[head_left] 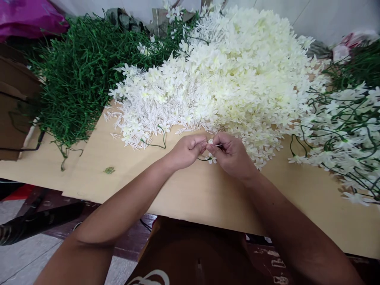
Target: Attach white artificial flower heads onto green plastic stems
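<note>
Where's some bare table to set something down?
Bare board lies front left, between the green stem pile and the left hand; more front right, below the right hand. The white flower heap and assembled sprigs crowd the back and right.

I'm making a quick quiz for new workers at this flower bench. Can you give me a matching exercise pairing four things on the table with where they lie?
Things:
1. pile of loose white flowers
2. heap of green stems
3. finished sprays of flowers on stems
4. single white flower

Places:
A. far left of the table
B. right edge of the table
C. between the left hand and right hand
D. middle of the table, beyond the hands

Pairs: 1-D, 2-A, 3-B, 4-C
</note>
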### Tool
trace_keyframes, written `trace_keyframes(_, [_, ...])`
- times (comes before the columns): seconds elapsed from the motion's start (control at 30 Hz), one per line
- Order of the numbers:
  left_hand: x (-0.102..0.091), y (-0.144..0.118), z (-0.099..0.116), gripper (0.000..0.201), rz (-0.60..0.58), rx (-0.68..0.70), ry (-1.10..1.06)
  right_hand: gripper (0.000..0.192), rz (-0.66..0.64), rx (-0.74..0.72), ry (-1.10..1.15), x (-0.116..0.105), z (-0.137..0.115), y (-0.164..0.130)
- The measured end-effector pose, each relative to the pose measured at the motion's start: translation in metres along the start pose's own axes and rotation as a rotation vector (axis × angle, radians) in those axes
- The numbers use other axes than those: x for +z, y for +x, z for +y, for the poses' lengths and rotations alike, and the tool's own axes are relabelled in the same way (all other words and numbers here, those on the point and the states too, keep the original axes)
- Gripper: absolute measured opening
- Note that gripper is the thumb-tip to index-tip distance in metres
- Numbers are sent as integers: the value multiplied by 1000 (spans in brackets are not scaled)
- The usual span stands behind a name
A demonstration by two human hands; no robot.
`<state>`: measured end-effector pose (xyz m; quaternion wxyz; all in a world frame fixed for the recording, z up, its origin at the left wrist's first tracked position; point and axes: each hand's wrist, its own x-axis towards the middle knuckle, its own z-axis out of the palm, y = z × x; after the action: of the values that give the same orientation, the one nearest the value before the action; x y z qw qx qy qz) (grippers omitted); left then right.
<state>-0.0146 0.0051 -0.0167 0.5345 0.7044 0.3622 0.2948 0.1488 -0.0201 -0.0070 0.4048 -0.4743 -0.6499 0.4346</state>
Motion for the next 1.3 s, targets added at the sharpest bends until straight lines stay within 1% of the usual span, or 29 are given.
trace_keyframes(0.17, [-5, 0, 1, 55, -67, -10, -83, 38, -51, -34, -20, 1, -2, 1])
trace_keyframes(0.3, [-7, 0, 4, 53, -70, -29, -96, 32, -31, 19, 28, -1, 0, -2])
trace_keyframes(0.37, [-7, 1, 5, 53, -59, -31, -96, 31, -51, 62, 84, -4, 1, -2])
trace_keyframes(0.5, [-7, 2, 4, 53, -33, -13, -91, 31, -157, 114, 294, -14, 3, 0])
trace_keyframes(0.6, [-7, 3, 3, 52, -14, -12, -96, 31, -184, 139, 402, -21, 4, 3])
trace_keyframes(0.7, [-7, 3, 2, 52, -4, -19, -106, 30, -182, 158, 425, -23, 5, 4])
trace_keyframes(0.9, [-6, 3, 1, 52, 0, 15, -98, 38, -116, 208, 471, -14, 4, 4])
trace_keyframes(1.03, [-5, 3, 0, 51, 6, 20, -95, 40, -134, 228, 492, -12, 2, 5])
trace_keyframes(1.17, [-4, 3, -1, 51, 6, 9, -100, 41, -138, 232, 465, -13, 1, 5])
trace_keyframes(1.3, [-5, 4, -1, 48, 10, 32, -128, 39, -157, 220, 469, -13, 0, 5])
